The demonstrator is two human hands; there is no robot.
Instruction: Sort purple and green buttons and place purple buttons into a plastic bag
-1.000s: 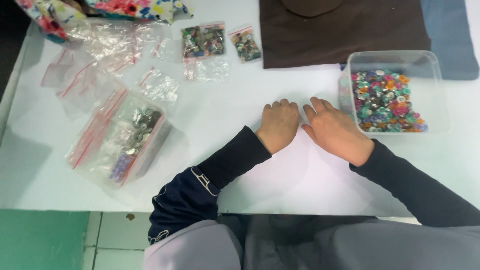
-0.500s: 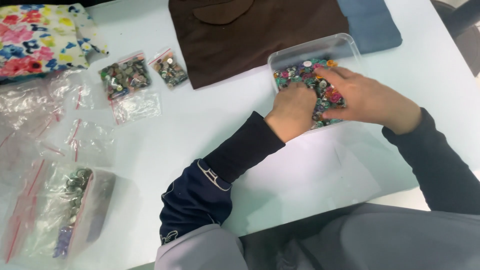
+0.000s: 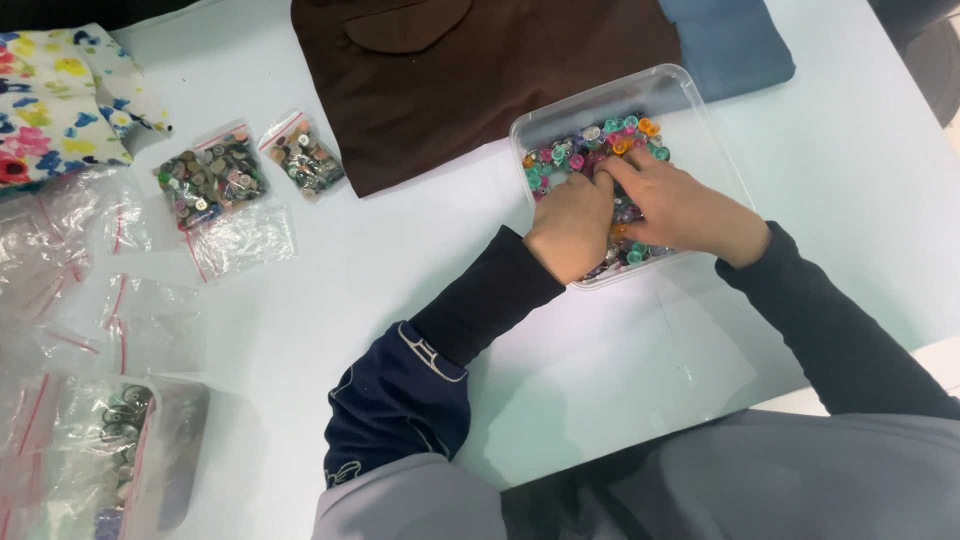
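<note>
The left hand (image 3: 572, 225) and right hand (image 3: 685, 208) are pressed side by side into the coloured buttons (image 3: 600, 145); whether anything is gripped cannot be told. The buttons are contained in a clear plastic tray (image 3: 690, 105) on the pale table (image 3: 420, 240), just beside a brown cloth (image 3: 500, 70).

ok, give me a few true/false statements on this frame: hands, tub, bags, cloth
1. Both hands, left and right, are in the clear tub of coloured buttons. True.
2. The tub sits on the brown cloth. False: it is on the table, beside the cloth.
3. Two small button bags lie left of the brown cloth. True.
4. The floral fabric is at far right. False: far left.
</note>
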